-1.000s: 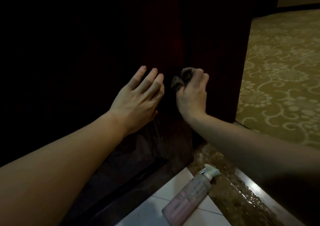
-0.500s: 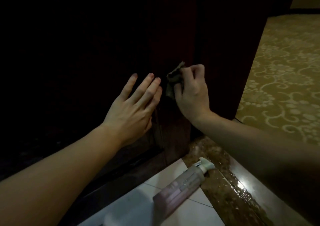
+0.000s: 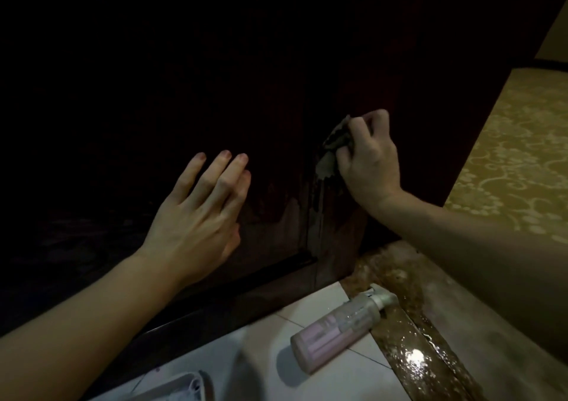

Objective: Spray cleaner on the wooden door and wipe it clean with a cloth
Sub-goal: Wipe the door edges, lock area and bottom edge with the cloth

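Bottle (image 3: 341,319) nearer now, right hand (image 3: 368,161) fingers clutching crumpled cloth (image 3: 333,145), left hand (image 3: 199,213) flat, streaky door (image 3: 292,213)

The left hand (image 3: 196,213) reaches forward on a bare, outstretched forearm, palm away from the camera, its fingers straight and slightly spread, holding nothing. The right hand (image 3: 367,159) is raised higher and further right, wrist bent, with its fingers curled around a bunched cloth (image 3: 333,148).
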`<move>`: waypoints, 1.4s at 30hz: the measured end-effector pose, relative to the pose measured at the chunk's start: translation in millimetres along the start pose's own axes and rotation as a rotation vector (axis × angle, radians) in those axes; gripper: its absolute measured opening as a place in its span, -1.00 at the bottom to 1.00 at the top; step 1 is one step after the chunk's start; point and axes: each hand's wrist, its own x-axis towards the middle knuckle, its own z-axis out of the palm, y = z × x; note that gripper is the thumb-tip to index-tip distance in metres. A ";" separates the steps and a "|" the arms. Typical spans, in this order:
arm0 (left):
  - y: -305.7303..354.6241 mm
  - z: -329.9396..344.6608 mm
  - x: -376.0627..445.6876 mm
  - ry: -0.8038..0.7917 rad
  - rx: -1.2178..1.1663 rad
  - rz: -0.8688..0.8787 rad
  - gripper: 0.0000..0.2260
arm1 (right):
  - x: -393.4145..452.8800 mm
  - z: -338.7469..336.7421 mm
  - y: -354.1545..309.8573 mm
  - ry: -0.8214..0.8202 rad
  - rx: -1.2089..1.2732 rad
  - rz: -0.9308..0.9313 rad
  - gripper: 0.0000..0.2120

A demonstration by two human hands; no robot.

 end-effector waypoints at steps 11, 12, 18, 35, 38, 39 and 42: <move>-31.0 2.1 -23.9 0.079 -0.022 -0.031 -0.45 | -10.1 -2.9 -19.2 -0.136 -0.116 0.070 -0.75; -29.2 3.0 -24.4 0.082 -0.023 -0.040 -0.45 | 3.9 -7.2 -25.6 -0.049 -0.077 0.088 -0.77; -22.7 5.1 -21.9 0.085 -0.024 -0.054 -0.42 | 2.6 -2.5 -41.5 -0.015 -0.073 0.170 -0.73; -62.2 -3.7 -35.7 0.067 0.042 0.106 -0.32 | -43.8 13.1 -59.1 -0.209 -0.021 0.075 -0.55; -68.1 -7.9 -35.7 0.037 0.042 0.124 -0.32 | -54.2 16.1 -59.4 -0.284 -0.041 0.146 -0.60; -70.0 -9.5 -35.4 0.037 0.051 0.126 -0.33 | -49.3 14.7 -63.4 -0.284 -0.027 0.175 -0.63; -73.1 -15.9 -34.0 0.042 0.061 0.132 -0.40 | -23.1 2.1 -75.1 -0.150 0.066 0.172 -0.67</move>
